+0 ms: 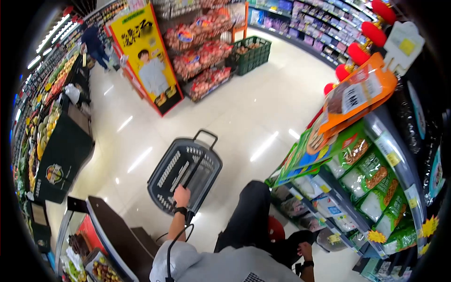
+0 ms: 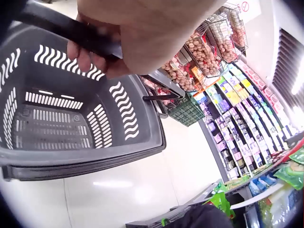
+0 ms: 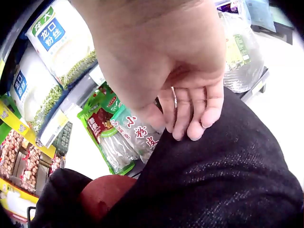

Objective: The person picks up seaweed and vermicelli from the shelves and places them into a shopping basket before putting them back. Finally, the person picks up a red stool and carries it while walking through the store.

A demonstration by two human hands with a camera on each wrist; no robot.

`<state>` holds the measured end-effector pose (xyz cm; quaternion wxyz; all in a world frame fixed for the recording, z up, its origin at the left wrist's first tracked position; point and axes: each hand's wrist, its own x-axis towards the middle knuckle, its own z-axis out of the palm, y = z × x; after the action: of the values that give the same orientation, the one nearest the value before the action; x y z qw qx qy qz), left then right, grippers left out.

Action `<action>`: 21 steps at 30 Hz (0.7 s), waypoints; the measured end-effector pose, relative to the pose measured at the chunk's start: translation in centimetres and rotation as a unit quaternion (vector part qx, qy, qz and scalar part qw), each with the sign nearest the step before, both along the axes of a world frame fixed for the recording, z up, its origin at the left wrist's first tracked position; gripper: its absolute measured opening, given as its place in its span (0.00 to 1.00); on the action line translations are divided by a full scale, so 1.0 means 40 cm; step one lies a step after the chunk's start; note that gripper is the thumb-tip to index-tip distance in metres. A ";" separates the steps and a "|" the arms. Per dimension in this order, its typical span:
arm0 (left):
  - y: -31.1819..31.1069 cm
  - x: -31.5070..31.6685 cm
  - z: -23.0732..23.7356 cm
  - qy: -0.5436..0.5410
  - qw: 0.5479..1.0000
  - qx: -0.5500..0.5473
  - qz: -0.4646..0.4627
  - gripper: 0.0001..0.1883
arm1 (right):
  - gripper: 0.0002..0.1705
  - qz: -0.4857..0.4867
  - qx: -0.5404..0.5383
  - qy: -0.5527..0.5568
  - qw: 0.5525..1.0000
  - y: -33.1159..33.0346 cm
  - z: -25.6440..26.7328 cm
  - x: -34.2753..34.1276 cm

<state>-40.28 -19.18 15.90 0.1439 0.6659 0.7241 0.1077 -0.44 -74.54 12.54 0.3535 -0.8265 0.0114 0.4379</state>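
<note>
My left hand [image 1: 182, 195] grips the black handle [image 2: 71, 33] of a dark grey shopping basket [image 1: 206, 181], its fingers curled round the bar. No goods show inside the basket, whose slotted walls and floor are visible in the left wrist view. My right hand [image 3: 166, 71] hangs beside my dark-trousered leg [image 3: 223, 175], fingers loosely bent and holding nothing. Behind it in the right wrist view are green and clear packets [image 3: 137, 130] on a low shelf.
Packaged goods fill the shelf [image 1: 380, 188] at right. A yellow sign [image 1: 145, 61], racks of red-netted goods [image 1: 202, 56] and a green crate [image 1: 253, 54] stand ahead. Produce stands [image 1: 66, 150] line the left, where a person [image 1: 94, 44] stands farther off. Pale floor [image 1: 235, 108] lies between.
</note>
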 end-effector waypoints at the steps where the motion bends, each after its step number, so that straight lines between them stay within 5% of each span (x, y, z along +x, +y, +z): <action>1: 0.026 0.025 0.008 0.005 1.000 0.022 -0.001 0.14 | 0.11 -0.002 0.006 0.006 1.000 -0.004 -0.002 0.000; 6: 0.129 0.054 0.020 -0.004 1.000 0.010 0.022 0.17 | 0.10 -0.080 -0.003 0.003 0.997 -0.015 -0.011 -0.019; 8: 0.124 0.047 0.037 -0.011 0.995 0.101 -0.005 0.19 | 0.10 -0.092 0.012 -0.015 0.996 -0.028 -0.029 -0.030; 12: 0.095 0.037 0.059 -0.027 0.999 0.037 0.017 0.19 | 0.09 -0.133 0.024 -0.033 0.990 -0.044 -0.049 -0.051; 17: 0.074 0.047 0.116 -0.004 0.985 0.107 -0.136 0.22 | 0.10 -0.112 0.056 -0.083 0.989 -0.060 -0.096 -0.046; 21: 0.117 0.122 0.113 0.027 0.998 -0.026 -0.053 0.19 | 0.12 -0.064 0.028 -0.070 0.995 -0.011 -0.001 -0.042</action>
<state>-35.40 -14.52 20.41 0.1474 0.7018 0.6941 0.0631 -2.12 -74.98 12.49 0.4035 -0.8426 0.0272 0.3557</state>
